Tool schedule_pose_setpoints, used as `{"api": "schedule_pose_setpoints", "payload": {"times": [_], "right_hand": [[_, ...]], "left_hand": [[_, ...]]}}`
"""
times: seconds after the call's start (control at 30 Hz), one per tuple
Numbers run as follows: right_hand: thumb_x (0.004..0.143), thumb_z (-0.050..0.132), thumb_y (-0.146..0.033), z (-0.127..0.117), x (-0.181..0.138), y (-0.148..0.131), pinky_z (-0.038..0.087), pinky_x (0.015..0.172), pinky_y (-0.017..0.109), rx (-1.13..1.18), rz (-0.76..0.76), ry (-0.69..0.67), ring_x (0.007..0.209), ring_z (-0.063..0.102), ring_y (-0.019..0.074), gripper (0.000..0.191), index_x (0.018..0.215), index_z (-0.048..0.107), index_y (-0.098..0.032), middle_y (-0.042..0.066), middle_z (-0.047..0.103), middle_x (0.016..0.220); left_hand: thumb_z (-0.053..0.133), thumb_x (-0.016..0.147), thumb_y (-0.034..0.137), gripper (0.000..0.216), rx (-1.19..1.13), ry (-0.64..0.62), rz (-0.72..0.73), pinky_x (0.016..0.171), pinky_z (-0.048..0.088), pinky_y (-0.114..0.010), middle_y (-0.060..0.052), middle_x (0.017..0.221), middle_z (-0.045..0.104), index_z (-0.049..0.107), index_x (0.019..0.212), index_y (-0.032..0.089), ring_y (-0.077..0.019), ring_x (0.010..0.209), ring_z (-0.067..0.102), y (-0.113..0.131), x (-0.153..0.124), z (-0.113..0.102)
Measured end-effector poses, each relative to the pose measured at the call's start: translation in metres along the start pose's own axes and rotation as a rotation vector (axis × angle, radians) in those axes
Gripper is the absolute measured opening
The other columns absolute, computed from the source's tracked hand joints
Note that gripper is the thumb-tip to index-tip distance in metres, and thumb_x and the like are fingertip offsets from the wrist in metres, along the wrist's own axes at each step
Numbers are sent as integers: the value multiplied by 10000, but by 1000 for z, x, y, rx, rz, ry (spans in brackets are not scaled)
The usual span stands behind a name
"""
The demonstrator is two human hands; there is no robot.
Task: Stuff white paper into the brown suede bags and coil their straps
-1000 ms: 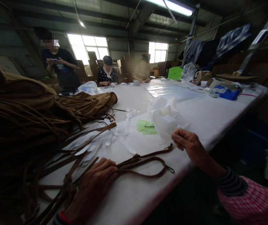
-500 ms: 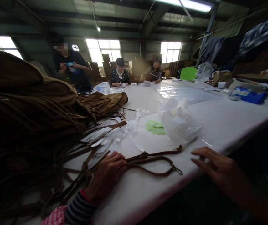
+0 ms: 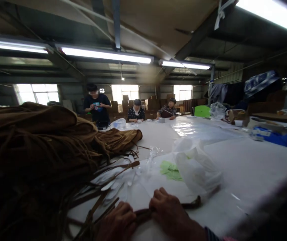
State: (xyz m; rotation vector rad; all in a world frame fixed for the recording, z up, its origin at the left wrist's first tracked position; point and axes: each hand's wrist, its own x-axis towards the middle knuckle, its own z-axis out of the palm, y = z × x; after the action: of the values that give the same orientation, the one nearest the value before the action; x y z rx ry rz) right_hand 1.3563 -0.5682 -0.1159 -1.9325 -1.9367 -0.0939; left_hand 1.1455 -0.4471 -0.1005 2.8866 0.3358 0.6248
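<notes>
At the near edge of the table, a brown strap point(image 3: 142, 216) runs between my two hands. My left hand point(image 3: 119, 219) has its fingers curled over the strap's left part. Close by, my right hand point(image 3: 167, 212) is closed over the same strap, whose end sticks out to the right beyond it. White strips point(image 3: 113, 179) lie in a heap beyond my left hand, mixed with other brown straps. Past my right hand are a green piece of sheet point(image 3: 171, 170) and a crumpled translucent plastic bag point(image 3: 197, 167).
A tall pile of brown bags point(image 3: 45, 134) fills the left side of the white table point(image 3: 234, 160). Three people are at the far side, one standing. A blue box point(image 3: 274, 135) and a bright green object point(image 3: 202, 111) are at the right back.
My right hand has moved left from beyond the table edge onto the strap and closed. My left hand remains on the strap. The camera view has tilted upward.
</notes>
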Motion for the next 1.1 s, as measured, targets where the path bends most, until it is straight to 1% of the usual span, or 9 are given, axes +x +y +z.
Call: {"api": "schedule_pose_setpoints", "payload": {"times": [0.1,0.17,0.3,0.37,0.47,0.6,0.8,0.93,1.1], "right_hand": [[892,612,-155,-41,-5,-8,439,808,298,112,38,-103,975,596,201,117,983,668,-202,41,658,1008],[923,581,-156,-54,-1,-7,421,842,308,174,36,-180,951,594,195,112,996,662,-182,52,656,997],[938,571,-154,-54,6,-10,387,813,301,222,-4,-252,868,586,179,87,949,655,-177,37,652,922],[928,580,-147,-50,10,-16,370,790,296,206,-19,-251,848,578,176,74,916,649,-172,35,646,904],[907,598,-137,-45,16,-22,352,766,285,227,-24,-228,834,569,163,63,868,636,-169,21,634,882],[891,624,-141,-41,21,-21,344,735,266,289,-40,-213,803,568,140,73,825,636,-169,-1,624,853],[922,612,-173,-38,27,-14,353,688,257,340,-98,-237,723,555,124,139,797,673,-165,-1,637,820],[935,631,-211,-42,32,-7,416,782,266,413,-133,-311,844,623,167,110,959,732,-176,29,691,922],[993,607,-319,-60,5,8,439,945,331,499,-87,-329,1046,630,217,347,1319,614,-201,70,687,1179]], "left_hand": [[639,880,212,224,-84,-54,-179,832,536,-321,-44,1023,713,701,1091,257,-218,972,677,19,-6,-26],[700,850,289,381,-161,-106,-311,802,530,-325,-48,1019,712,656,1224,233,-219,920,672,24,-9,-41],[658,889,320,243,-324,-187,-485,630,468,-255,-8,841,698,689,1091,189,-161,711,621,39,-16,-57],[605,929,285,183,-415,-248,-421,635,466,-238,3,839,706,701,1058,196,-145,709,622,50,-19,-60],[493,982,173,278,-469,-320,-201,846,506,-257,-8,1025,735,685,1175,230,-156,922,673,61,-19,-58],[577,965,151,383,-259,-358,-24,878,517,-299,-36,1082,709,583,1341,227,-189,982,659,58,-6,-51],[682,949,347,139,78,-327,250,919,478,-367,-53,1183,639,678,1036,238,-252,1121,562,50,24,-37],[557,1025,340,180,53,-266,275,805,431,-344,-34,1056,678,645,950,204,-206,974,580,47,25,-25],[512,1048,307,177,10,-167,169,726,383,-342,-6,948,678,635,972,207,-192,871,560,47,21,-14]]}}
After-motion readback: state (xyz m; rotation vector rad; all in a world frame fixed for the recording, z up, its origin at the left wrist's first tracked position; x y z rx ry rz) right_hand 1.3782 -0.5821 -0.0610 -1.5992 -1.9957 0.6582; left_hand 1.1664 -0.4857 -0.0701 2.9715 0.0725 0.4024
